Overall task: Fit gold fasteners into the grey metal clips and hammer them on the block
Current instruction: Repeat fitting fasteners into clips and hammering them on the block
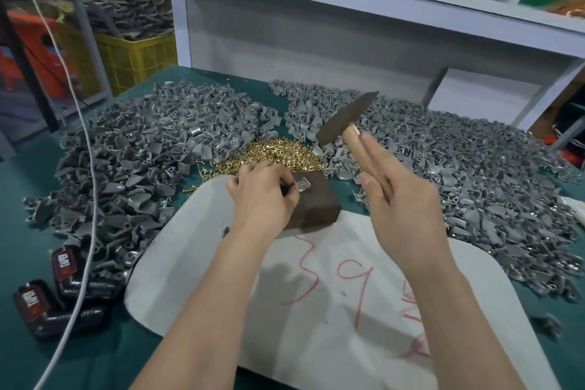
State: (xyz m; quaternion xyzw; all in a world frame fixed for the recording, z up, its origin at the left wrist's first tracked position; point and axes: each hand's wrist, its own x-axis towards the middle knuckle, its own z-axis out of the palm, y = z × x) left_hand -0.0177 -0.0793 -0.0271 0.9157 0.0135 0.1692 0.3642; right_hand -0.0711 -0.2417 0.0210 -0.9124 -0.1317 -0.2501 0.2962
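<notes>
On the table [28, 174], heaps of grey clips [142, 149] flank the gold fasteners [269, 152] behind the dark block [319, 203], over which the right hand [402, 199] holds a hammer [346, 119] raised by its handle, two fingers lying straight along it, while the left hand [262, 196] pinches one clip [302, 186] on the block's top.

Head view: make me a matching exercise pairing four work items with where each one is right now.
Things:
1 hammer
2 block
3 gold fasteners
4 clip

Places:
A heaped just behind the block
B raised in the right hand
C resting on the white sheet
D held on the block by the left hand

Pairs: 1-B, 2-C, 3-A, 4-D
</notes>
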